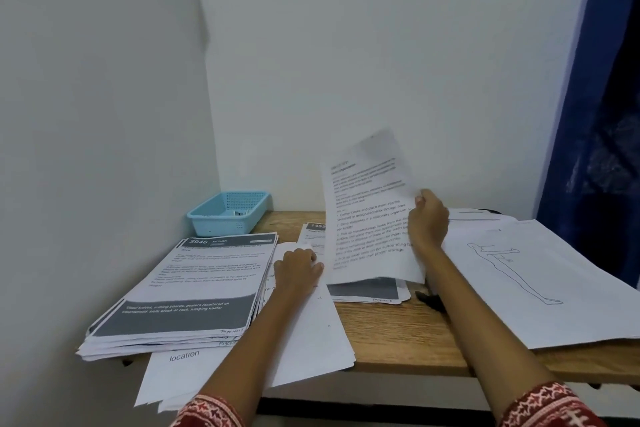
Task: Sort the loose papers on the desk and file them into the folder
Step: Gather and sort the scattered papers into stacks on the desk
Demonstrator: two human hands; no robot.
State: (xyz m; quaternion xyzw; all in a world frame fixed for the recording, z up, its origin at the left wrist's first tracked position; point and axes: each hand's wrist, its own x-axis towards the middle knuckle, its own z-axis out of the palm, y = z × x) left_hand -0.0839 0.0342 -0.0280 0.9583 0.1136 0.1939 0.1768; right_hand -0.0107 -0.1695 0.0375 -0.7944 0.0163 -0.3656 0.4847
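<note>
My right hand [428,222] pinches the right edge of a printed text sheet [367,215] and holds it lifted, tilted up over a small pile of papers [367,291] in the middle of the wooden desk [398,333]. Fingers curled, my left hand [298,268] rests on loose white sheets [304,340] that overhang the desk's front edge. A thick stack with dark header bands [194,288] lies at the left. Sheets with a line drawing of a figure [530,274] cover the right side. No folder is plainly visible.
A light blue plastic basket [228,213] sits in the back left corner against the wall. A dark blue curtain [602,114] hangs at the right. A small black object [431,300] lies on the desk under my right forearm.
</note>
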